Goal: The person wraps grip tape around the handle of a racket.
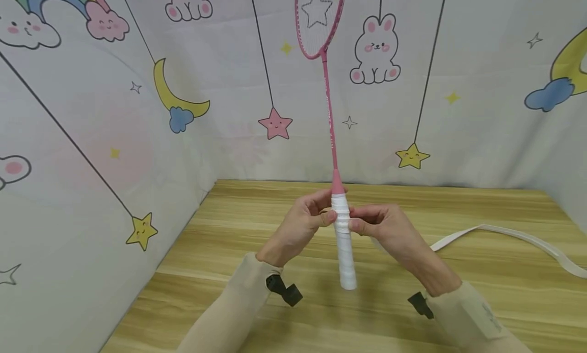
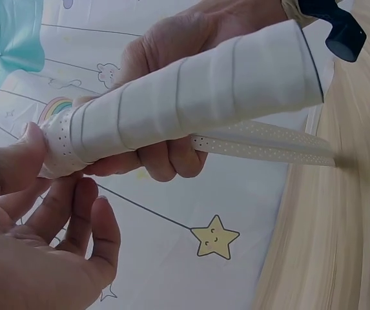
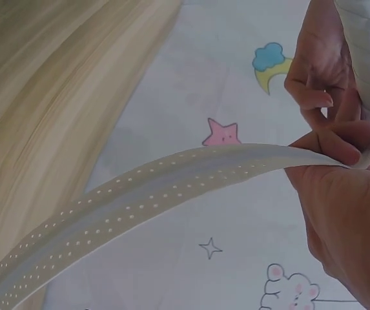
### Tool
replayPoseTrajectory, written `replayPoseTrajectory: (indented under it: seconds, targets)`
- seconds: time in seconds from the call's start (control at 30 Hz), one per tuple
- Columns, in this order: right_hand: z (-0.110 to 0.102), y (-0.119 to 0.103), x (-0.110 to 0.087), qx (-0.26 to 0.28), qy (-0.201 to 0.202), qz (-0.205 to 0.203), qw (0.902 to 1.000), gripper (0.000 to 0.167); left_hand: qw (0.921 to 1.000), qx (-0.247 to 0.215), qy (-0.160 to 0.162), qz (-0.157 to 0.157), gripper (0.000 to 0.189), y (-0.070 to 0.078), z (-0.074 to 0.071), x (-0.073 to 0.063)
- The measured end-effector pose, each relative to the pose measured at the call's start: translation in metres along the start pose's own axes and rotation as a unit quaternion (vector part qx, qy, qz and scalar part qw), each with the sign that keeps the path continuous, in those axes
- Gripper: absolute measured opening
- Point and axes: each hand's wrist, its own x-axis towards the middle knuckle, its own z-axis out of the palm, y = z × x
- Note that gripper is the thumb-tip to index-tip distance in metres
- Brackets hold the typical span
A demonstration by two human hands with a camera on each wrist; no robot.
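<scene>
A pink badminton racket stands nearly upright over the table, its handle wound in white overlapping wraps. My left hand holds the upper handle near the pink cone, thumb against the wraps. From the other side, my right hand pinches a strip of white grip tape at the handle. Small holes dot the tape, which runs from the right fingers out over the table. In the left wrist view, the topmost wrap beside the left thumb shows the same perforations. The top of the racket head lies outside the head view.
A wood-grain table lies under both hands. Behind and at the sides hangs a white curtain printed with stars, moons and rabbits. A teal object shows at the left wrist view's upper left. Small black cameras sit on both wrists.
</scene>
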Motion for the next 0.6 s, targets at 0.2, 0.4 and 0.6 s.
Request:
replayPoseTrajectory:
  seconds: [0.2, 0.4, 0.6]
  targets:
    - [0.002, 0.001, -0.001, 0.010, 0.010, -0.021, 0.9997, 0.036, 0.9995, 0.021, -0.024, -0.001, 0.090, 0.001, 0.001, -0.001]
    - [0.005, 0.000, -0.003, 0.002, 0.029, -0.038, 0.9988, 0.033, 0.9969, 0.074, 0.004, 0.024, 0.108, -0.002, 0.008, 0.002]
    - [0.008, -0.003, -0.005, -0.013, 0.045, -0.043, 0.9980, 0.030, 0.9887, 0.134, 0.061, 0.029, 0.057, 0.002, 0.015, 0.003]
